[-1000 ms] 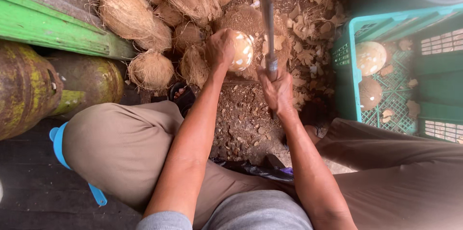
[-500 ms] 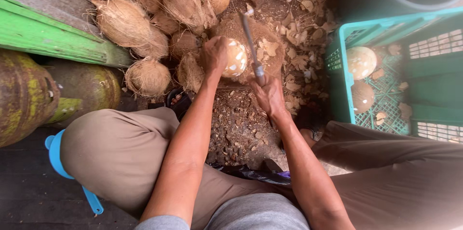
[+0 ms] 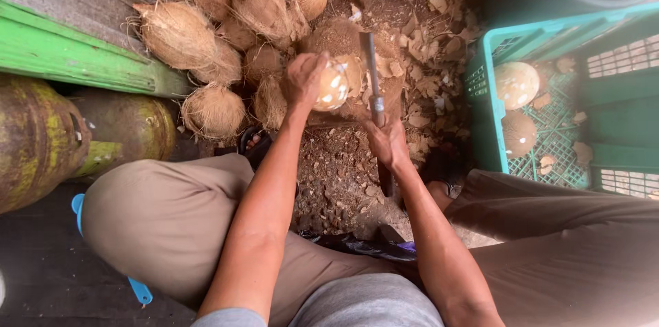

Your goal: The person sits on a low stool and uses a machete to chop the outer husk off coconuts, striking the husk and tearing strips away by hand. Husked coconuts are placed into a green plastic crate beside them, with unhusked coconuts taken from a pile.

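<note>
Our left hand [image 3: 305, 80] is clamped over a partly peeled coconut [image 3: 332, 87], fingers wrapped across its top, pale flesh patches turned toward the blade. It sits pressed against a worn chopping block [image 3: 347, 42], probably so the nut cannot roll under a blow.

Our right hand [image 3: 388, 142] is closed round the handle of a cleaver [image 3: 371, 73]; the blade stands just right of the coconut, edge toward it, close enough to shave shell rather than split.

Brown shell chips [image 3: 429, 83] lie thick around the block and between our knees, where they fall from the work.

Behind and to the left, a heap of unhusked fibrous coconuts [image 3: 182, 35], within the left arm's reach.

To the right, a green plastic crate [image 3: 484, 94] holds two peeled coconuts [image 3: 516, 85], near the knife hand.

Far left, a rusty gas cylinder [image 3: 38, 138] beside a green-painted plank [image 3: 75, 63].
</note>
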